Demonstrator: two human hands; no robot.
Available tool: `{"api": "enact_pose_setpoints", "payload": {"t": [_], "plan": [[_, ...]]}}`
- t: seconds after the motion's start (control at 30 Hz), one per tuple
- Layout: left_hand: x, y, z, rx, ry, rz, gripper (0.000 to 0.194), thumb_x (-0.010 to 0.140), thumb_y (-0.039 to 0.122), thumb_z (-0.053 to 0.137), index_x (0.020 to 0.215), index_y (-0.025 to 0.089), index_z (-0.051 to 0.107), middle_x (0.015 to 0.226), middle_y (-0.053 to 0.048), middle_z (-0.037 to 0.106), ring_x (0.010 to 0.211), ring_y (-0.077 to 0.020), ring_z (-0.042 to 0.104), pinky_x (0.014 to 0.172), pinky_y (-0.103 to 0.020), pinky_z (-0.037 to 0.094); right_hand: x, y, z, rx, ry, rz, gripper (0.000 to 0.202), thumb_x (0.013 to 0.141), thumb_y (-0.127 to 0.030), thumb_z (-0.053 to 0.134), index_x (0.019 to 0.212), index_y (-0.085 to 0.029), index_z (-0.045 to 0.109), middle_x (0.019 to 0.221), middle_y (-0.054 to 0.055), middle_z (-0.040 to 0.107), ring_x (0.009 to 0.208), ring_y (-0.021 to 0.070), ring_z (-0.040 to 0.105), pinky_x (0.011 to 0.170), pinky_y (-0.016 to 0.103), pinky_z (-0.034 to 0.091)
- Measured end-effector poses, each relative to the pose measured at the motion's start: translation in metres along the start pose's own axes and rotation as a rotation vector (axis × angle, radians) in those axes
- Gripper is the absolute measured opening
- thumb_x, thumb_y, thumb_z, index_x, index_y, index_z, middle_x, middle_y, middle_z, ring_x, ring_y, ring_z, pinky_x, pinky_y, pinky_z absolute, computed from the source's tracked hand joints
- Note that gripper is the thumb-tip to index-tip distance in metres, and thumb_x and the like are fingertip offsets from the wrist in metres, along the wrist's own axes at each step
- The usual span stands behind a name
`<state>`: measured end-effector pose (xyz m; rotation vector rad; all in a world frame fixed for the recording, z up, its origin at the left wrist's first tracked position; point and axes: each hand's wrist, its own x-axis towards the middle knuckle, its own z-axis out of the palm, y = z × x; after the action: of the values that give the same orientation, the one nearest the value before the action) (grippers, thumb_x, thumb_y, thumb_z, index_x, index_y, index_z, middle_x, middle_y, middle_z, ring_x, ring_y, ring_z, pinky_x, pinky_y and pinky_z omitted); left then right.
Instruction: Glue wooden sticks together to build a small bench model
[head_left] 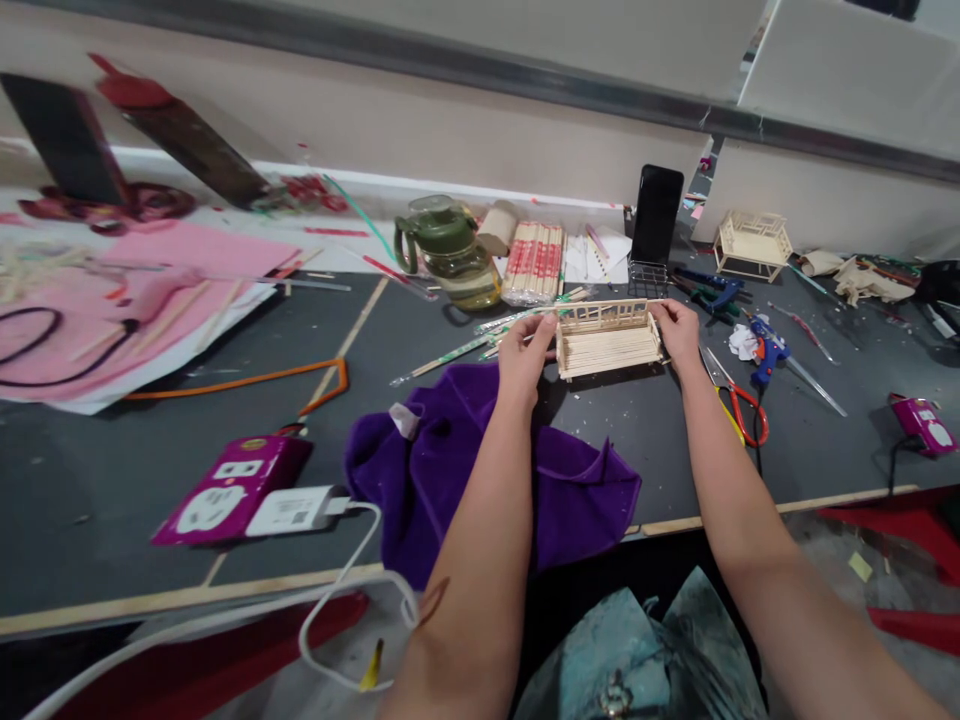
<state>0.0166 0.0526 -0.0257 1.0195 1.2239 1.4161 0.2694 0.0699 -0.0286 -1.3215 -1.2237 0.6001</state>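
A small wooden stick model, shaped like a bench with a slatted seat and a railing at the back, is held between both hands above the dark table. My left hand pinches its left end, and my right hand grips its right end near the top of the railing. Below my left forearm lies a crumpled purple cloth. Scissors with red and yellow handles rest just right of my right wrist. A similar finished-looking stick model stands farther back on the right.
Behind the model are a green-lidded jug, bundled sticks and an upright phone. A blue glue gun lies right. Left are a purple power socket, white charger cable and pink sheets.
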Motion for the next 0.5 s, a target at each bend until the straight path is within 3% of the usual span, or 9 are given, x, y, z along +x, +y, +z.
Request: {"api": "enact_pose_setpoints", "payload": {"t": [0.2, 0.33, 0.5], "plan": [[-0.007, 0.002, -0.002, 0.088, -0.036, -0.046, 0.061, 0.066, 0.054, 0.086, 0.111, 0.016, 0.069, 0.107, -0.011, 0.071, 0.09, -0.0217, 0.067, 0.064, -0.026, 0.054, 0.001, 0.0, -0.004, -0.111, -0.011, 0.017, 0.037, 0.085, -0.05, 0.06, 0.085, -0.018, 0.078, 0.083, 0.005, 0.078, 0.079, 0.0229, 0.067, 0.076, 0.032, 0.051], [-0.005, 0.0, -0.001, 0.1, -0.015, -0.017, 0.058, 0.067, 0.049, 0.086, 0.111, 0.016, 0.068, 0.112, -0.012, 0.07, 0.094, -0.0224, 0.068, 0.077, -0.032, 0.057, 0.003, 0.004, -0.011, -0.128, 0.001, 0.037, 0.034, 0.082, -0.048, 0.062, 0.088, -0.018, 0.078, 0.084, 0.006, 0.078, 0.079, 0.0226, 0.067, 0.077, 0.033, 0.053], [0.002, -0.009, 0.0, 0.077, 0.014, 0.02, 0.054, 0.067, 0.046, 0.085, 0.11, 0.017, 0.069, 0.116, -0.013, 0.07, 0.102, -0.0248, 0.069, 0.088, -0.037, 0.057, 0.001, 0.012, -0.023, -0.133, 0.0, 0.08, 0.033, 0.077, -0.046, 0.065, 0.092, -0.018, 0.077, 0.079, 0.005, 0.074, 0.072, 0.0209, 0.063, 0.065, 0.031, 0.052]]}}
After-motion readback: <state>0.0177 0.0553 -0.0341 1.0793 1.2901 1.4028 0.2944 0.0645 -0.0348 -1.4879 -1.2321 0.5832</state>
